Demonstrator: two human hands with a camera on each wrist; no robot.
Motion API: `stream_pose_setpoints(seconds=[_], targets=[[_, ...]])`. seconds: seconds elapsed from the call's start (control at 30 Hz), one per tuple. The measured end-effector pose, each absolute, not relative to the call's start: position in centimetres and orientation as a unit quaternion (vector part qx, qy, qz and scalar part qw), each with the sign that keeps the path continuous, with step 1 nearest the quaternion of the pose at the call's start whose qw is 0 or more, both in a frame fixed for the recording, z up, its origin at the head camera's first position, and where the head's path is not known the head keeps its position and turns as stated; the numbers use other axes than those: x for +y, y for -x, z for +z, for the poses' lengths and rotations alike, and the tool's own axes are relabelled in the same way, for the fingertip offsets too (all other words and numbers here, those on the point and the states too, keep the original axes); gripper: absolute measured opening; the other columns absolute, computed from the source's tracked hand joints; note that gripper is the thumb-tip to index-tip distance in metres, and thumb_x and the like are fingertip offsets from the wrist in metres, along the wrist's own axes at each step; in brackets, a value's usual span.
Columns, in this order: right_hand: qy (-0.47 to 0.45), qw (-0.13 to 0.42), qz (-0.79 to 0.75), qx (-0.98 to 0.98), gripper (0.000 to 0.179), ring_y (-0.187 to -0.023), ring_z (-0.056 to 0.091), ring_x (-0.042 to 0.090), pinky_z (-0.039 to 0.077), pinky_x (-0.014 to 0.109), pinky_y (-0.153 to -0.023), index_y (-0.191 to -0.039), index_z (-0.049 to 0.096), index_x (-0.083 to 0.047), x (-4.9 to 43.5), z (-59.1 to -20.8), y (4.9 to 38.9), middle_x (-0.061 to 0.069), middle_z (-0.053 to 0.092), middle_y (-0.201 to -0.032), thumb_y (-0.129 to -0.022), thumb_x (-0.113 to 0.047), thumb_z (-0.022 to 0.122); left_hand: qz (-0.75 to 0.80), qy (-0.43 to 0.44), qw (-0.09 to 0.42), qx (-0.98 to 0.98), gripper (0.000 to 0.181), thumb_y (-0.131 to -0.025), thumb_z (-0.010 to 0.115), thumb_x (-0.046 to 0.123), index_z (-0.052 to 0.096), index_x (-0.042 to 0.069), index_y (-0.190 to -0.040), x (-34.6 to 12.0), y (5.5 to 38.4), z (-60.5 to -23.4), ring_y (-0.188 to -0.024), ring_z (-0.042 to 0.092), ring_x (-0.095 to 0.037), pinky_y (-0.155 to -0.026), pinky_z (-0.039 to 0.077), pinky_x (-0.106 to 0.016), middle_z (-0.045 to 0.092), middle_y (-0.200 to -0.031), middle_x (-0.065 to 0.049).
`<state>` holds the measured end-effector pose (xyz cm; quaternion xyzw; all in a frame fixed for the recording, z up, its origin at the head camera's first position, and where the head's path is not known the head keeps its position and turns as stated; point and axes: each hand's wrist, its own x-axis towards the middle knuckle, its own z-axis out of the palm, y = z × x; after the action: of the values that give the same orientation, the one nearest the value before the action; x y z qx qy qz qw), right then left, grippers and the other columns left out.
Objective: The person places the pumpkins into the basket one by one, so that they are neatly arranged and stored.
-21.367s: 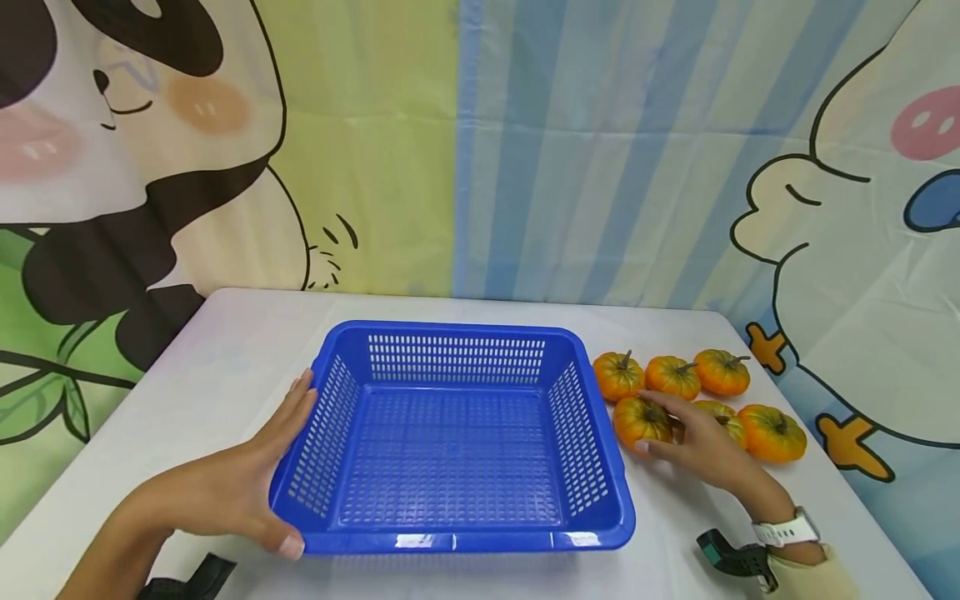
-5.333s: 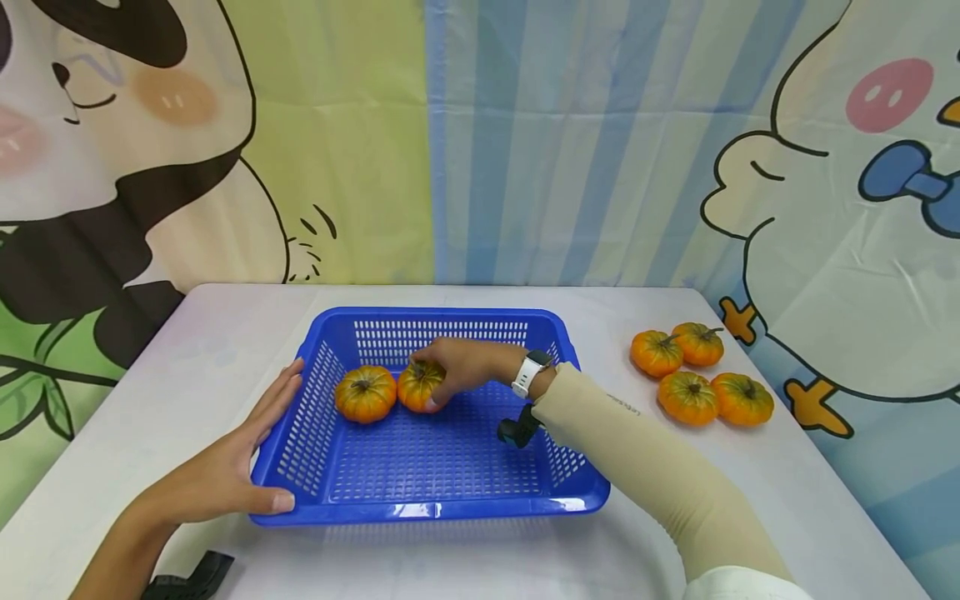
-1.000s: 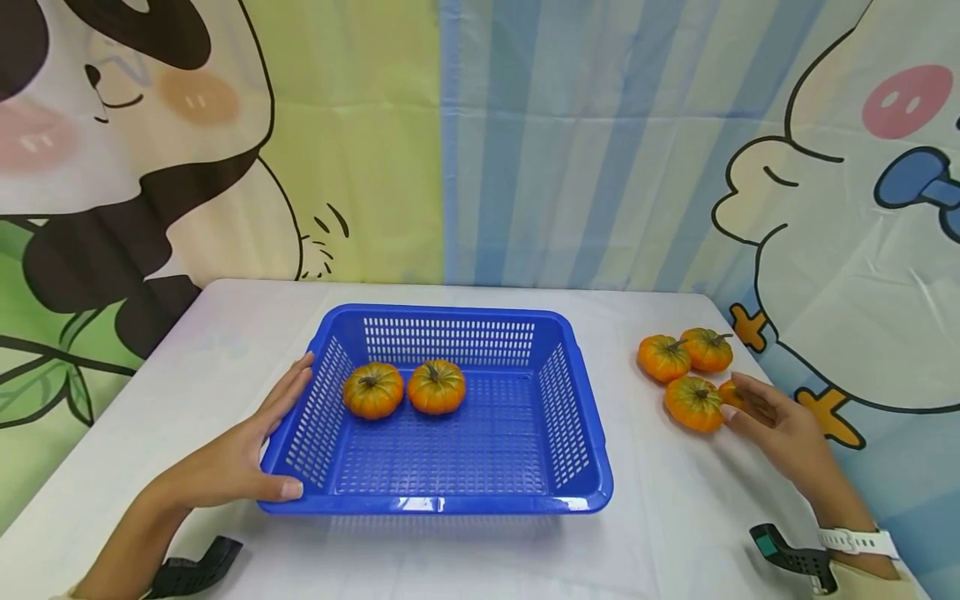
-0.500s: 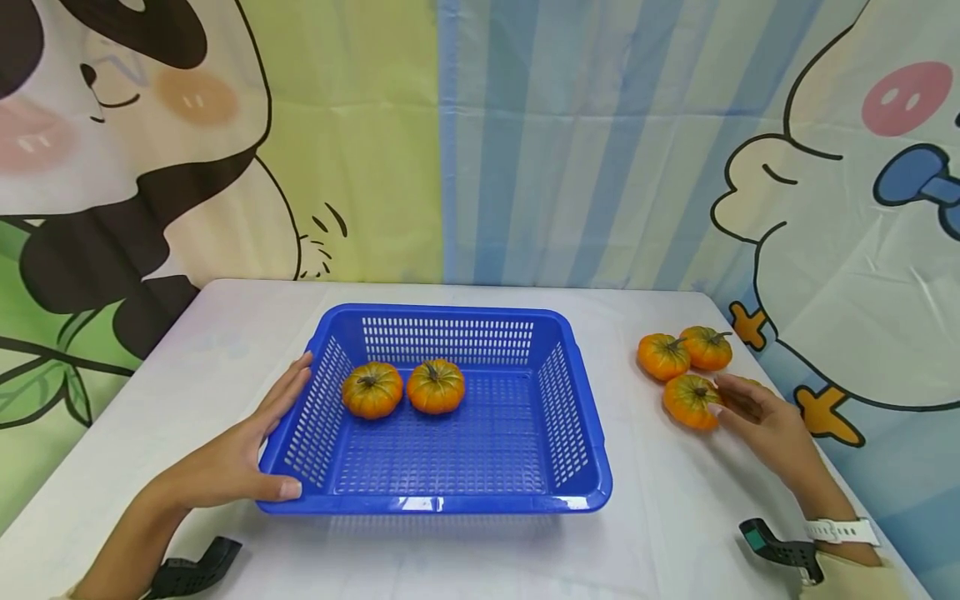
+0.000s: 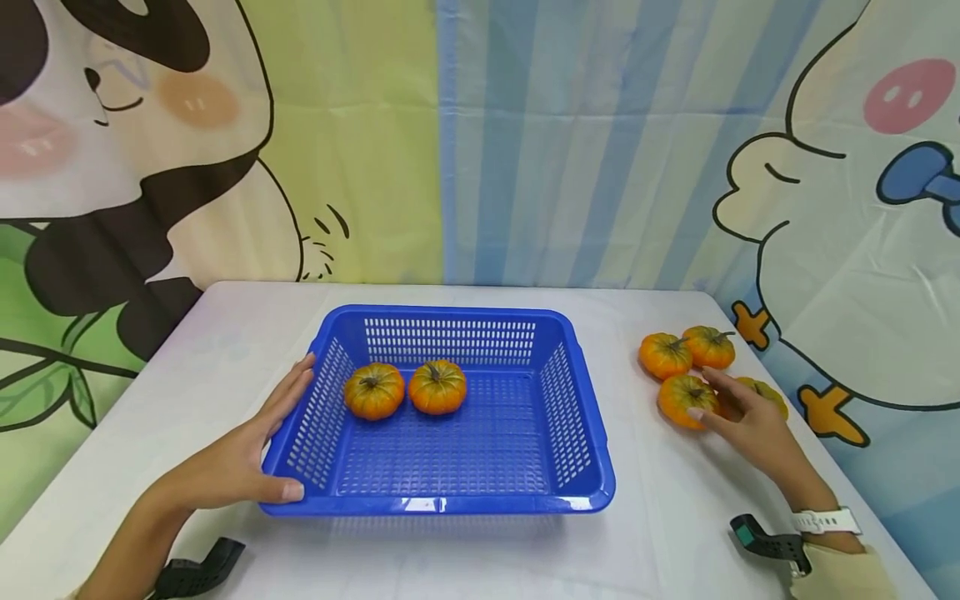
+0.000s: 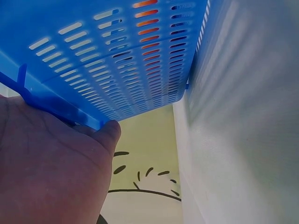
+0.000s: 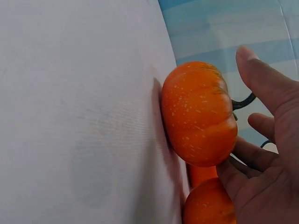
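Note:
The left hand [image 5: 232, 462] spans the near left corner of a blue plastic basket [image 5: 442, 506], thumb on the front rim and fingers stretched along the side. In the left wrist view, the palm [image 6: 51, 163] lies against the rim. At the right, the right hand [image 5: 750, 421] has its fingers spread at a small orange pumpkin [image 5: 681, 402]. The right wrist view shows the thumb [image 7: 261, 74] apart from the pumpkin [image 7: 198, 116], with fingertips partly hidden behind it. Another pumpkin [image 5: 776, 397] shows partly behind this hand.
Two pumpkins sit in the basket, a left one [image 5: 374, 391] and a right one [image 5: 437, 387]. Behind the right hand's pumpkin are a third [image 5: 664, 356] and a fourth [image 5: 709, 347], side by side. A white cloth [image 5: 525, 558] covers the table; a printed curtain [image 5: 555, 167] hangs behind.
Earlier, the basket held no pumpkins; two are now inside. In the last second the right hand has shifted left from the rightmost pumpkin onto its neighbour, which has moved slightly left. The left hand stays put.

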<state>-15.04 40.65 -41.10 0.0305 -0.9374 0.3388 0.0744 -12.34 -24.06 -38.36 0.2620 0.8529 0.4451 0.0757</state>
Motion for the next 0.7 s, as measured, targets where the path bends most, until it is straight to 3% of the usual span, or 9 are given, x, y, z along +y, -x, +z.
stream_pose_setpoints(seconds=[0.13, 0.4, 0.7], targets=[[-0.041, 0.066, 0.327, -0.942, 0.078, -0.124, 0.045, 0.048, 0.036, 0.001, -0.083, -0.146, 0.038, 0.003, 40.56, -40.96, 15.18, 0.03, 0.045, -0.14, -0.088, -0.037, 0.072, 0.456, -0.266, 0.078, 0.846, 0.12, -0.069, 0.08, 0.017, 0.0, 0.023, -0.158, -23.96, 12.35, -38.24, -0.145, -0.008, -0.006, -0.095, 0.017, -0.078, -0.013, -0.162, 0.004], [-0.052, 0.041, 0.339, -0.938, 0.082, -0.123, 0.046, 0.047, 0.042, 0.006, -0.083, -0.147, 0.035, 0.004, 40.35, -40.85, 15.7, 0.031, 0.043, -0.14, -0.086, -0.034, 0.074, 0.438, -0.253, 0.072, 0.86, 0.119, -0.069, 0.08, 0.022, 0.0, 0.022, -0.158, -24.23, 12.08, -38.35, -0.143, -0.004, 0.0, -0.096, 0.022, -0.073, -0.012, -0.162, 0.005], [-0.046, 0.014, 0.315, -0.948, 0.075, -0.108, 0.053, 0.039, 0.041, 0.006, -0.077, -0.144, 0.043, 0.003, 40.17, -41.01, 15.49, 0.029, 0.049, -0.134, -0.087, -0.036, 0.073, 0.432, -0.254, 0.074, 0.862, 0.12, -0.07, 0.081, 0.021, -0.001, 0.023, -0.158, -24.06, 12.36, -38.46, -0.144, -0.003, -0.004, -0.097, 0.023, -0.066, -0.013, -0.162, 0.004]])
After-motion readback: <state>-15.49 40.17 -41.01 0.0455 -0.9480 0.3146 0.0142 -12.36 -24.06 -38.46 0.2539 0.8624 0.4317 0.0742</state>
